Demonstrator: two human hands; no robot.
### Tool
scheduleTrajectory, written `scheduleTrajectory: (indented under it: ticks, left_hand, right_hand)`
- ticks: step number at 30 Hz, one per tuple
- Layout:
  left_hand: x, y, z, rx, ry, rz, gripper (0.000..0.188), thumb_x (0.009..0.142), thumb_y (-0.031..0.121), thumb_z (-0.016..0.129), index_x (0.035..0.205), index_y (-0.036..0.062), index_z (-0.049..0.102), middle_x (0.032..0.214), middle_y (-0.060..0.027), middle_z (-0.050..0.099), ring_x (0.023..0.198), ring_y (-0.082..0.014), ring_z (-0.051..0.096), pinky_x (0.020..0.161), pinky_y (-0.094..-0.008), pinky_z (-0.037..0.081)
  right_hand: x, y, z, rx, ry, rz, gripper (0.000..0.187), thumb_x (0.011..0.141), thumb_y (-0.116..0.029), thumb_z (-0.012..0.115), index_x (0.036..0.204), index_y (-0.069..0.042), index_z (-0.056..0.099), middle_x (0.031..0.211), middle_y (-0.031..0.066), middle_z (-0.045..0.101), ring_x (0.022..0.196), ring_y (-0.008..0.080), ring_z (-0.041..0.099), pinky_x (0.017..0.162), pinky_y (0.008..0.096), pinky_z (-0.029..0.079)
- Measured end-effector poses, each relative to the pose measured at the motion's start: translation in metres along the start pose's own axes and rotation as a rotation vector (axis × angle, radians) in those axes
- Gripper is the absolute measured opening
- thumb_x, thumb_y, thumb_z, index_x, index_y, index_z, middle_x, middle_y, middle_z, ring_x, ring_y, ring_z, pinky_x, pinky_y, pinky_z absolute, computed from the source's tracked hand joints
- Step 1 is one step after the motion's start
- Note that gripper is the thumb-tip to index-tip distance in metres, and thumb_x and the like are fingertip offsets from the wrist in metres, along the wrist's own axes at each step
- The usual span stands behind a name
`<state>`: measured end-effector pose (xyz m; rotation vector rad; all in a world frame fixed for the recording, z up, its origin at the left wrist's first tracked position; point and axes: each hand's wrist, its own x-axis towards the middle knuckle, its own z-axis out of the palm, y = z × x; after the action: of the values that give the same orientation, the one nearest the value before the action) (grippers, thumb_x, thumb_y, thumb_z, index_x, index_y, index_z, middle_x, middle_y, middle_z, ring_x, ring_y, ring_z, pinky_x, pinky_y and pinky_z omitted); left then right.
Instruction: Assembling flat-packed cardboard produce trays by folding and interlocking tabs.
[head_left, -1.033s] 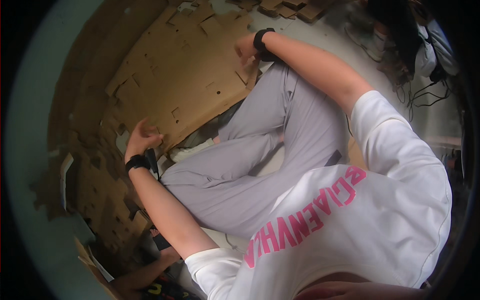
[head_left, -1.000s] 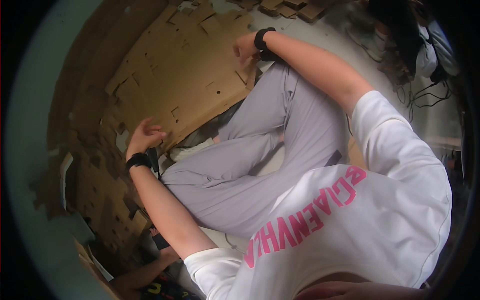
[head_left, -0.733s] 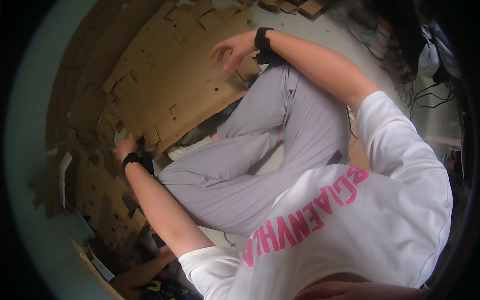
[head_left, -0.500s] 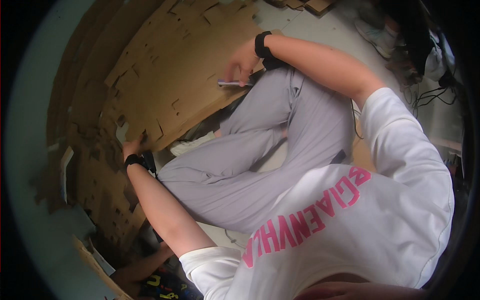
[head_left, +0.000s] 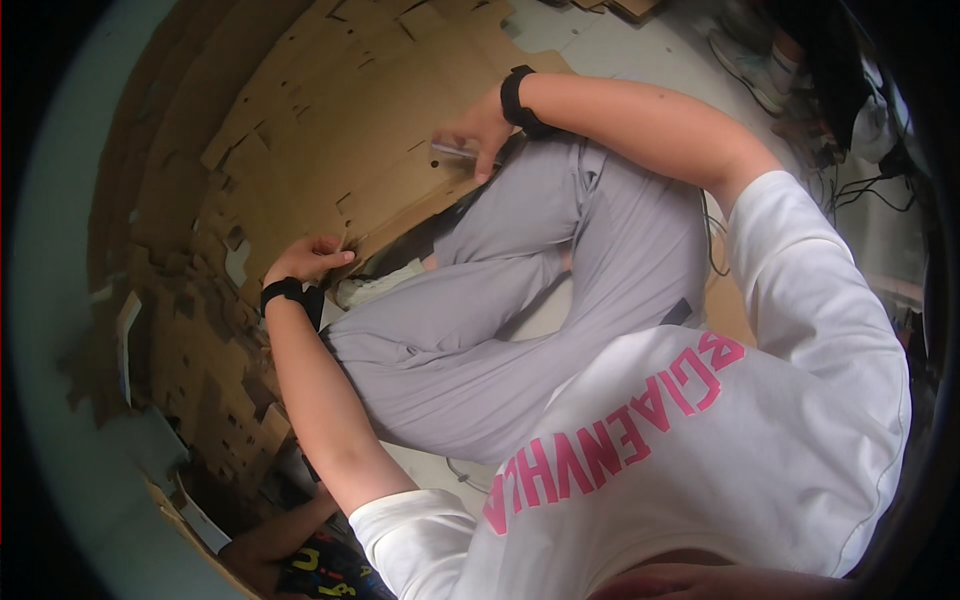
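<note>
A large sheet of brown cardboard (head_left: 350,130) with small slots and holes lies in front of my folded legs. Over its near right edge, my right hand (head_left: 482,132) is closed around a slim, pale purple stick-like tool (head_left: 455,149); blur hides its exact kind. My left hand (head_left: 308,260) is at the sheet's near left corner, thumb and fingertips pinched together. A small, thin light-coloured sliver (head_left: 345,240) shows at those fingertips, too small to name. Both wrists wear black bands.
Stacked cut cardboard (head_left: 215,390) lies to the left. Another person's arm (head_left: 290,530) reaches in at the lower left. A shoe (head_left: 750,70) of someone nearby and black cables (head_left: 870,190) are at the right. A white shoe (head_left: 385,285) sits beside my left knee.
My left hand has moved right and slightly up along the cardboard's near edge, its fingers now pinched. My right hand has shifted slightly left, still gripping the slim tool.
</note>
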<state>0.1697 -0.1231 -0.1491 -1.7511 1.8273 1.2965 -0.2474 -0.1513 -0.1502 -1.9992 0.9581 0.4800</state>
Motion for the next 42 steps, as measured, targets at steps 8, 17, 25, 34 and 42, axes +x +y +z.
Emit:
scheduleTrajectory:
  ticks: [8,17,25,34,42]
  left_hand:
    - [0.013,0.012,0.024,0.307,-0.006,0.028,0.093,0.053,0.026,0.098,0.135,0.0131,0.055,0.122,-0.0122,0.065,0.115,-0.0272,0.062,0.099,-0.0387,0.049]
    - [0.006,0.002,0.009,0.155,0.124,0.125,0.050,0.075,0.012,0.078,0.123,0.0063,0.064,0.116,-0.0097,0.068,0.107,-0.0246,0.064,0.095,-0.0373,0.050]
    - [-0.015,-0.006,-0.014,-0.070,0.240,0.168,0.040,0.083,0.027,0.083,0.110,-0.0005,0.071,0.097,-0.0082,0.072,0.089,-0.0164,0.064,0.083,-0.0333,0.050]
    - [-0.014,-0.023,-0.017,0.032,0.517,0.241,0.055,0.078,0.028,0.087,0.117,-0.0064,0.069,0.097,-0.0105,0.071,0.086,-0.0179,0.064,0.079,-0.0340,0.050]
    - [0.029,-0.091,-0.019,-0.359,0.658,0.271,0.059,0.091,0.036,0.076,0.133,-0.0017,0.058,0.106,-0.0109,0.068,0.090,-0.0207,0.067,0.079,-0.0336,0.053]
  right_hand:
    - [0.000,-0.002,-0.003,-0.056,0.026,0.015,0.115,0.072,-0.061,0.084,0.158,-0.008,0.028,0.142,0.0184,0.060,0.129,0.0398,0.057,0.107,0.0442,0.045]
    - [-0.001,-0.003,-0.004,-0.135,-0.077,0.070,0.101,0.074,-0.057,0.084,0.150,-0.004,0.044,0.133,0.0189,0.065,0.123,0.0369,0.061,0.104,0.0408,0.048]
    - [-0.020,-0.003,-0.025,0.042,0.222,0.016,0.041,0.089,-0.021,0.074,0.123,-0.001,0.064,0.100,0.0163,0.073,0.092,0.0298,0.072,0.079,0.0408,0.055]
    - [-0.018,0.005,-0.037,-0.034,0.718,-0.031,0.041,0.089,-0.022,0.075,0.123,0.000,0.065,0.100,0.0151,0.074,0.082,0.0274,0.072,0.077,0.0396,0.056]
    - [0.006,0.030,-0.085,0.284,0.347,0.183,0.050,0.099,-0.035,0.065,0.140,-0.007,0.057,0.115,0.0102,0.070,0.091,0.0193,0.073,0.077,0.0352,0.059]
